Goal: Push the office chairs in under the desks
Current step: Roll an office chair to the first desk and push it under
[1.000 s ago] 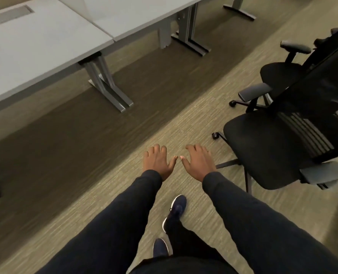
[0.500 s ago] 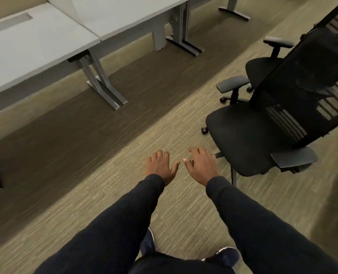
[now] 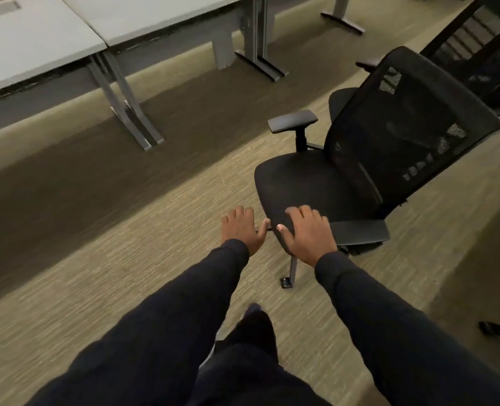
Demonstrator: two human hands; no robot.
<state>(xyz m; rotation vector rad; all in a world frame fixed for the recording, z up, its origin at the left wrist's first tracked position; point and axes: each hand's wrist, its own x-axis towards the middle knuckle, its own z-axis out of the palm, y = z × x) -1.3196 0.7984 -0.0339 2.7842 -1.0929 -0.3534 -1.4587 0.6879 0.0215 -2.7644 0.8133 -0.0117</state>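
Observation:
A black office chair [image 3: 316, 183] with a mesh back stands on the carpet right of centre, its seat facing the grey desks [image 3: 38, 45] at the upper left. My right hand [image 3: 307, 232] hovers flat over the near edge of its seat, beside the near armrest [image 3: 360, 232]; contact cannot be told. To the left of the seat, my left hand [image 3: 240, 228] is held out flat above the carpet and holds nothing. A second black chair [image 3: 483, 60] stands behind the first at the upper right.
The desks run along the top on grey metal legs [image 3: 125, 109], with dark shadowed floor beneath them. A chair caster [image 3: 286, 282] sits near my feet. Another dark chair base [image 3: 497, 329] shows at the right edge. Open carpet lies to the left.
I have stepped closer to the near chair. My right hand now lies over its seat edge; both hands stay flat. The chair has shifted left and nearer in view.

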